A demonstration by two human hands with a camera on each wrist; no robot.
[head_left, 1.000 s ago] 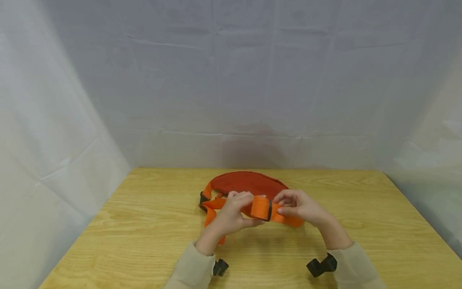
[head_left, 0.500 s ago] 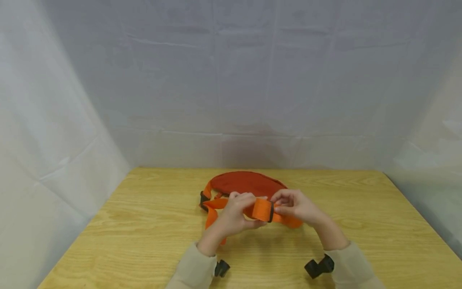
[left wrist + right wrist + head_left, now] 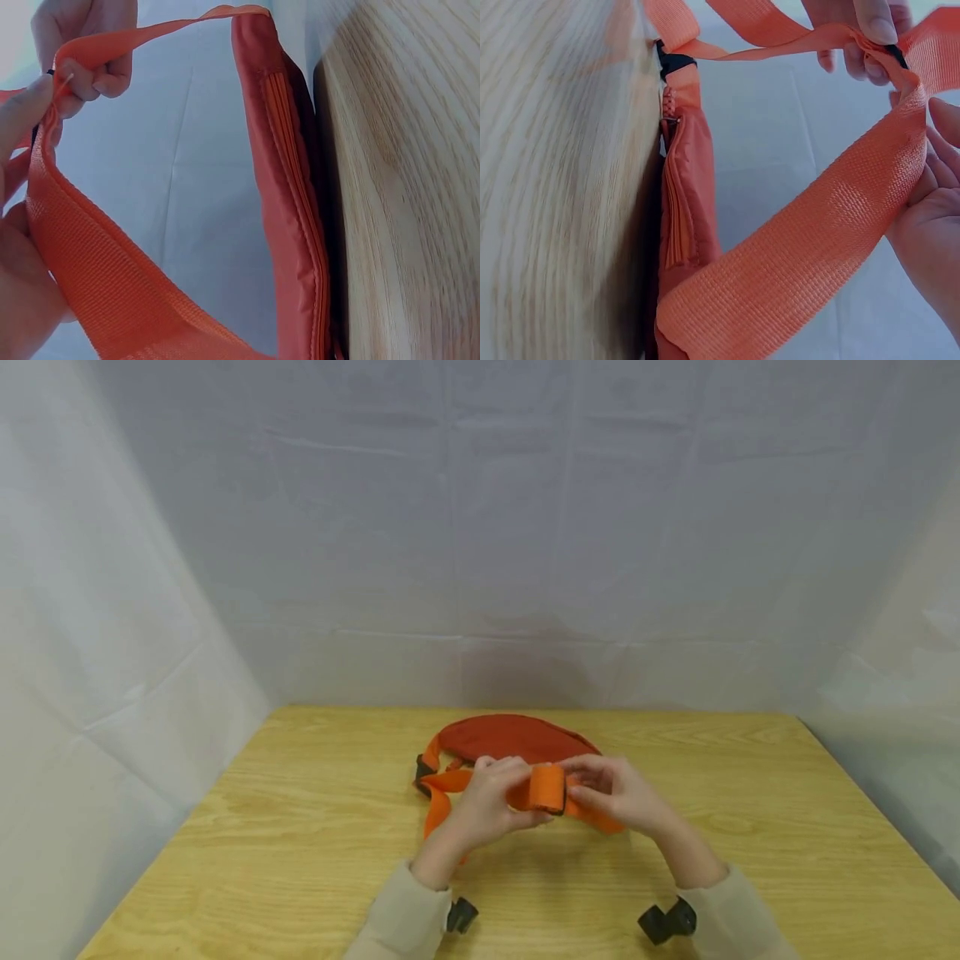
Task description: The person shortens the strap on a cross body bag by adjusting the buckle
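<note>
Where aloft, strap (image 3: 547, 788) lengthwise approx L-R

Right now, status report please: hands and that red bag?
Left hand, right hand: holding orange woven strap at black plastic slider. Red fabric pouch: on wood-grain table. No obstruction visible.

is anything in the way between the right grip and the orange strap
Nothing visible: the right grip pinches the orange strap directly. The red pouch lies beyond them, not between.

Red bag (image 3: 279, 202) cut off @ btm, both wrist cams.
</note>
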